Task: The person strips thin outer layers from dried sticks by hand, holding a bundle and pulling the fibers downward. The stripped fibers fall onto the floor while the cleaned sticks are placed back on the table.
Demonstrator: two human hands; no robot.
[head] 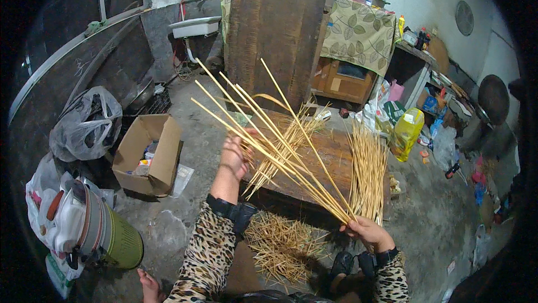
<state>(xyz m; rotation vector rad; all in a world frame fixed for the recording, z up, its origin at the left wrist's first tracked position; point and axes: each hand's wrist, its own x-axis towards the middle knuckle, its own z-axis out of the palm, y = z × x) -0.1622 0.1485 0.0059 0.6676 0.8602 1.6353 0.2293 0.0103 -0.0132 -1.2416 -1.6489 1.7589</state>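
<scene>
My right hand grips the lower ends of several long straw-coloured stalks, which fan out up and to the left. My left hand is at the left side of the fan, around dry leafy strands by the stalks; its fingers are partly hidden. Beneath the fan, a loose bundle of thin stalks lies across a low wooden table. A thicker, neater bundle of stalks lies along the table's right side, just above my right hand.
Short cut stalk pieces are heaped on the floor before me. A cardboard box, a green bin and plastic bags stand at the left. Beyond the table is a wooden cabinet; a yellow bag is at the right.
</scene>
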